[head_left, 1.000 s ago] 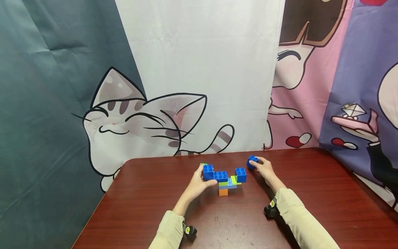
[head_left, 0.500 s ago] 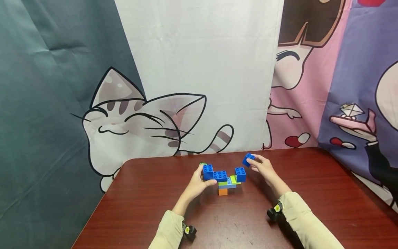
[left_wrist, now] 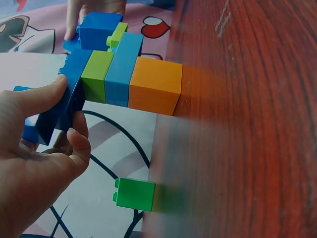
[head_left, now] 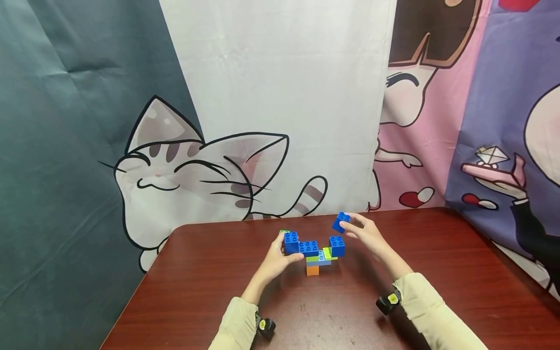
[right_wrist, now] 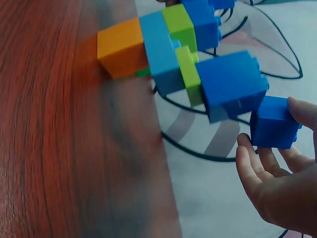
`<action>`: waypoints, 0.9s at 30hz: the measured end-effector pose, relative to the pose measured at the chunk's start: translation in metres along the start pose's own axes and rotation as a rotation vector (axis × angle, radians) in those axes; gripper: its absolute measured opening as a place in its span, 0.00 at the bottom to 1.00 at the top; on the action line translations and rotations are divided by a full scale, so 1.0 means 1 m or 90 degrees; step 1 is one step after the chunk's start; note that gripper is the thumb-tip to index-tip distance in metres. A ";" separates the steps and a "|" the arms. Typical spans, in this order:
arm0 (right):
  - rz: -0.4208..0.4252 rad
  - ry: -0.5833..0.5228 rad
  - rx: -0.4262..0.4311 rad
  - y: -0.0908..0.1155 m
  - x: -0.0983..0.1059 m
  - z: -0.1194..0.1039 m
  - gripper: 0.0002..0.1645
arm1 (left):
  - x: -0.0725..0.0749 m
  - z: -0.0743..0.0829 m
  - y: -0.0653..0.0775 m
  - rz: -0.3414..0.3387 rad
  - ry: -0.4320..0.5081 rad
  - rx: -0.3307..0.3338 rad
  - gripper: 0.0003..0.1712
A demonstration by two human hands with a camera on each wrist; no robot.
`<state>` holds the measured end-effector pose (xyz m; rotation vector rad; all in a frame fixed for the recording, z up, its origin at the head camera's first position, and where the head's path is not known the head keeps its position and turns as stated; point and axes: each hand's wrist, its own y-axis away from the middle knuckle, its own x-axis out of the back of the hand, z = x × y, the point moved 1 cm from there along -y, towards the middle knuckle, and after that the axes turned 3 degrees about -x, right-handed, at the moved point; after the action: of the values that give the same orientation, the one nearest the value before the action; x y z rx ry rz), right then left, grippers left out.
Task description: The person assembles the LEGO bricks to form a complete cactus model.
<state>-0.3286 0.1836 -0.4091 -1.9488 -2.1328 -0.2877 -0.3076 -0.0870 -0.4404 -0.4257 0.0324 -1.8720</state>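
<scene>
My left hand grips the left end of a brick build, its thumb on a long blue brick and its fingers behind. Beside that, at the far left, sits a taller blue brick. Beneath come lime bricks, a light blue brick and, lowest, an orange brick. A square blue brick tops the build's right end. Between thumb and fingers, my right hand pinches another blue brick, tilted, just above and behind that right end.
A green brick stands on the reddish-brown table behind my left hand, mostly hidden in the head view. Past the far table edge hangs a printed cloth with a cartoon cat. Each wrist carries a small black camera.
My right hand has carried its blue brick left and upward, tilting it, toward the build's right end. The left hand and the build have stayed in place.
</scene>
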 end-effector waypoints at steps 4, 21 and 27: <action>-0.005 0.018 0.020 0.005 -0.006 -0.007 0.34 | 0.000 -0.002 0.000 -0.003 0.002 -0.001 0.32; -0.111 0.094 0.137 0.014 -0.028 -0.021 0.26 | -0.001 0.003 0.001 -0.009 0.011 0.008 0.32; -0.128 0.093 0.143 0.015 -0.030 -0.019 0.26 | -0.002 0.001 0.000 -0.011 0.006 0.008 0.33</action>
<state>-0.3106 0.1509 -0.4002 -1.5463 -2.1627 -0.2079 -0.3067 -0.0855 -0.4401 -0.4101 0.0238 -1.8910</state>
